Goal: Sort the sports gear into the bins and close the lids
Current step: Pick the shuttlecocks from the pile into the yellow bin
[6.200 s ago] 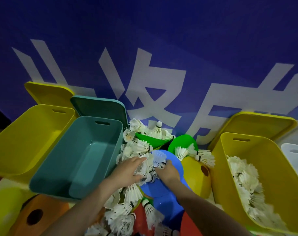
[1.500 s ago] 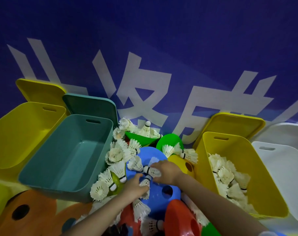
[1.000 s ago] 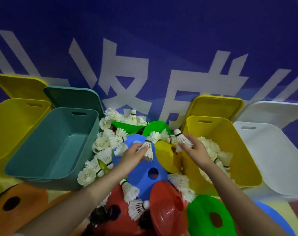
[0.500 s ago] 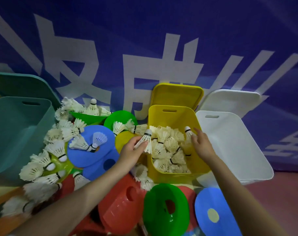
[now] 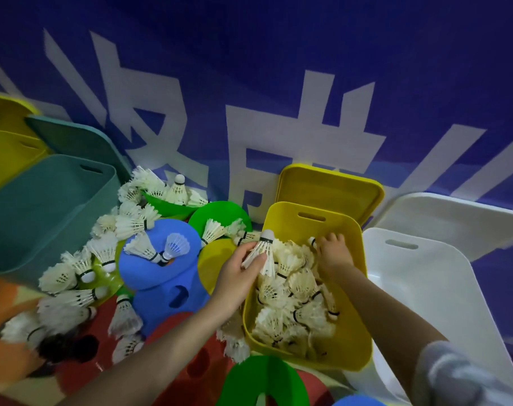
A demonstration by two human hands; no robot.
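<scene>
Left hand pinching one shuttlecock at the rim of the yellow bin, right hand down among the ones already inside.

The left hand [image 5: 237, 273] holds a white feather shuttlecock with a white cork tip [image 5: 262, 249] between thumb and fingers, gripping the feather skirt, cork pointing up, right over the left rim of the yellow plastic bin [image 5: 350, 344]. The right hand [image 5: 333, 252] reaches into the same bin, fingers curled on top of the heap of white shuttlecocks [image 5: 293, 306]; a cork shows just beside its fingertips, but whether it is gripped, cannot tell. The bin's yellow lid [image 5: 328, 187] leans on the blue banner wall behind. More loose shuttlecocks [image 5: 103, 259] lie left of the hands on a blue plastic disc cone [image 5: 161, 268], beside an empty teal plastic bin [image 5: 38, 218]. A white plastic bin [image 5: 419, 288] stands just right of the yellow one.
</scene>
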